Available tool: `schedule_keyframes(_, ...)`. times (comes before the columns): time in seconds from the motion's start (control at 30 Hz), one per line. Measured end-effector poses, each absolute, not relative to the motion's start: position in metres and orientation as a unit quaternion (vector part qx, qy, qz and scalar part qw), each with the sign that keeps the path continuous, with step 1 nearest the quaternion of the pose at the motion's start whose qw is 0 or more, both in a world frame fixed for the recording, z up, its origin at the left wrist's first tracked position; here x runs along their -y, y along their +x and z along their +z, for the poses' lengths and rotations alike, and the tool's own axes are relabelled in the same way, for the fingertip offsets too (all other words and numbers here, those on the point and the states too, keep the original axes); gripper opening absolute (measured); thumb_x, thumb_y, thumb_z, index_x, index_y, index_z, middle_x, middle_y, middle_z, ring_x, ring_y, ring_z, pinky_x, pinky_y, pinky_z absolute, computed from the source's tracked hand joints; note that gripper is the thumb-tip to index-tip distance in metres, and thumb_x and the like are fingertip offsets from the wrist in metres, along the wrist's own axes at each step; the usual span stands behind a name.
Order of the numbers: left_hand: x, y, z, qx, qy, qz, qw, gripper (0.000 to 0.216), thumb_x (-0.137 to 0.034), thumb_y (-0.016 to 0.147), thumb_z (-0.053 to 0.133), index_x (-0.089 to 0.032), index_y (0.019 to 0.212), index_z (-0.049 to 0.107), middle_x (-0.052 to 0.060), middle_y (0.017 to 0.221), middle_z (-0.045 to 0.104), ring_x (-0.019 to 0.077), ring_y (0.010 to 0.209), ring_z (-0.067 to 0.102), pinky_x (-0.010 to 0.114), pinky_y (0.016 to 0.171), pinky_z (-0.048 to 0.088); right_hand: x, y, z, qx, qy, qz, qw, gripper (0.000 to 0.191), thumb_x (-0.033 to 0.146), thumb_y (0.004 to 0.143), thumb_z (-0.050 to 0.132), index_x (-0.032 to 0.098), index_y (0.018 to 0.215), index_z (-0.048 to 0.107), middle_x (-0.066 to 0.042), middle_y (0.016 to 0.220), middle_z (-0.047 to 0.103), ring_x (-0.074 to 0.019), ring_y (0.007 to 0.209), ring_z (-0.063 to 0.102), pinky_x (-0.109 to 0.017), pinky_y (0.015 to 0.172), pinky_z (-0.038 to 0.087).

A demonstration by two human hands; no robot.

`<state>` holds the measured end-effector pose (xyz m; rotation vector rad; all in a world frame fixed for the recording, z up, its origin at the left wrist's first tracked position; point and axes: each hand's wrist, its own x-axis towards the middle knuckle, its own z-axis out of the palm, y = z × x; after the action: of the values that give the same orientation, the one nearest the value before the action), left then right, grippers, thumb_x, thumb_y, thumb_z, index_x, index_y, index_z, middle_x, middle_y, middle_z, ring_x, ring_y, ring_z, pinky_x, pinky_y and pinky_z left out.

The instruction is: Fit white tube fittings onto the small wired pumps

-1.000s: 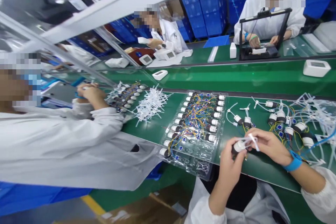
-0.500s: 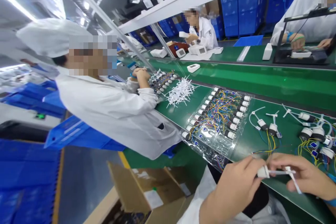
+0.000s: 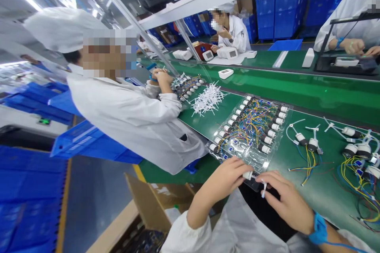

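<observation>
My left hand is closed on a small pump with a white cap at the near edge of the green table. My right hand, with a blue wrist strap, pinches a white T-shaped tube fitting joined to that pump. Both hands hover over the near corner of a clear plastic tray that holds two rows of pumps with coloured wires.
A co-worker in a white coat works at the left beside a pile of white fittings. Loose wired pumps lie to the right. A green conveyor runs behind, with more workers beyond. An open cardboard box and blue crates stand below.
My hands moved left with the pump and fitting, from the table edge at the right to the tray's near corner. The camera swung left, bringing the neighbouring co-worker into view.
</observation>
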<state>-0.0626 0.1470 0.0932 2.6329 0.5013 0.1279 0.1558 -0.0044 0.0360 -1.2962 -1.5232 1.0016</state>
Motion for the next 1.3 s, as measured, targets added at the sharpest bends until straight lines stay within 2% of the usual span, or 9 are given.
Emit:
schedule_keyframes(0.17, -0.152, -0.068, 0.082, -0.191, 0.946, 0.059, 0.254, 0.038, -0.007, 0.102, 0.057, -0.024, 0.132, 0.072, 0.008, 0.115, 0.076, 0.0277, 0.114, 0.065, 0.044, 0.108, 0.054, -0.003, 0.137, 0.038, 0.633, -0.540, 0.339, 0.440, 0.033, 0.016, 0.104, 0.062, 0.029, 0.131, 0.075, -0.011, 0.131, 0.076, -0.0338, 0.120, 0.067, -0.053, 0.108, 0.058)
schedule_keyframes(0.4, -0.144, -0.076, 0.075, -0.191, 0.945, 0.113, 0.242, 0.038, -0.015, 0.101, 0.062, -0.026, 0.136, 0.071, 0.013, 0.143, 0.070, 0.0325, 0.136, 0.062, 0.051, 0.118, 0.054, -0.002, 0.136, 0.041, 0.647, -0.570, 0.320, 0.394, 0.033, 0.012, 0.099, 0.068, 0.027, 0.128, 0.074, -0.010, 0.130, 0.077, -0.0333, 0.120, 0.066, -0.053, 0.108, 0.059)
schedule_keyframes(0.57, -0.145, -0.082, 0.059, -0.172, 0.953, 0.156, 0.195, 0.037, -0.020, 0.105, 0.061, -0.030, 0.139, 0.072, 0.008, 0.144, 0.075, 0.0328, 0.141, 0.064, 0.059, 0.129, 0.046, 0.004, 0.161, 0.052, 0.644, -0.571, 0.350, 0.370, 0.060, 0.030, 0.095, 0.085, 0.028, 0.152, 0.065, -0.012, 0.145, 0.072, -0.0320, 0.131, 0.067, -0.049, 0.112, 0.059)
schedule_keyframes(0.67, -0.145, -0.084, 0.053, -0.168, 0.954, 0.171, 0.181, 0.036, -0.021, 0.108, 0.059, -0.032, 0.139, 0.073, 0.006, 0.139, 0.079, 0.0304, 0.136, 0.069, 0.060, 0.131, 0.043, 0.008, 0.201, 0.059, 0.592, -0.631, 0.290, 0.408, 0.043, 0.036, 0.106, 0.073, 0.028, 0.148, 0.068, -0.011, 0.138, 0.074, -0.0262, 0.111, 0.074, -0.041, 0.095, 0.065)
schedule_keyframes(0.77, -0.147, -0.083, 0.051, -0.169, 0.951, 0.194, 0.172, 0.033, -0.022, 0.109, 0.059, -0.032, 0.138, 0.074, 0.004, 0.135, 0.081, 0.0292, 0.131, 0.073, 0.060, 0.128, 0.048, 0.005, 0.252, 0.058, 0.535, -0.714, 0.174, 0.417, 0.030, 0.037, 0.110, 0.065, 0.026, 0.135, 0.074, -0.012, 0.127, 0.075, -0.0230, 0.089, 0.072, -0.042, 0.087, 0.065)
schedule_keyframes(0.93, -0.150, -0.080, 0.053, -0.168, 0.951, 0.197, 0.169, 0.030, -0.024, 0.110, 0.059, -0.032, 0.134, 0.074, 0.004, 0.131, 0.082, 0.0278, 0.123, 0.078, 0.054, 0.120, 0.057, -0.012, 0.315, 0.035, 0.534, -0.768, 0.094, 0.341, 0.040, 0.034, 0.104, 0.066, 0.022, 0.142, 0.073, -0.014, 0.128, 0.069, -0.0306, 0.114, 0.071, -0.048, 0.101, 0.062)
schedule_keyframes(1.0, -0.151, -0.079, 0.055, -0.168, 0.951, 0.199, 0.165, 0.029, -0.024, 0.110, 0.059, -0.032, 0.134, 0.074, 0.003, 0.130, 0.083, 0.0274, 0.122, 0.079, 0.053, 0.118, 0.059, -0.020, 0.323, 0.023, 0.535, -0.779, 0.101, 0.312, 0.046, 0.035, 0.103, 0.069, 0.021, 0.146, 0.071, -0.013, 0.125, 0.068, -0.0303, 0.113, 0.071, -0.048, 0.105, 0.060)
schedule_keyframes(1.1, -0.151, -0.077, 0.058, -0.162, 0.952, 0.204, 0.160, 0.029, -0.023, 0.110, 0.059, -0.031, 0.134, 0.074, 0.002, 0.129, 0.083, 0.0271, 0.121, 0.079, 0.052, 0.118, 0.060, -0.028, 0.324, 0.012, 0.533, -0.787, 0.110, 0.291, 0.038, 0.034, 0.102, 0.071, 0.019, 0.137, 0.075, -0.012, 0.119, 0.066, -0.0287, 0.107, 0.071, -0.046, 0.104, 0.059)
schedule_keyframes(1.3, -0.153, -0.067, 0.071, -0.134, 0.958, 0.204, 0.153, 0.027, -0.023, 0.112, 0.059, -0.028, 0.132, 0.075, 0.004, 0.125, 0.085, 0.0253, 0.119, 0.081, 0.047, 0.117, 0.061, -0.026, 0.331, 0.014, 0.502, -0.757, 0.157, 0.386, 0.027, 0.025, 0.090, 0.077, 0.023, 0.117, 0.078, -0.007, 0.111, 0.068, -0.0249, 0.099, 0.069, -0.041, 0.096, 0.058)
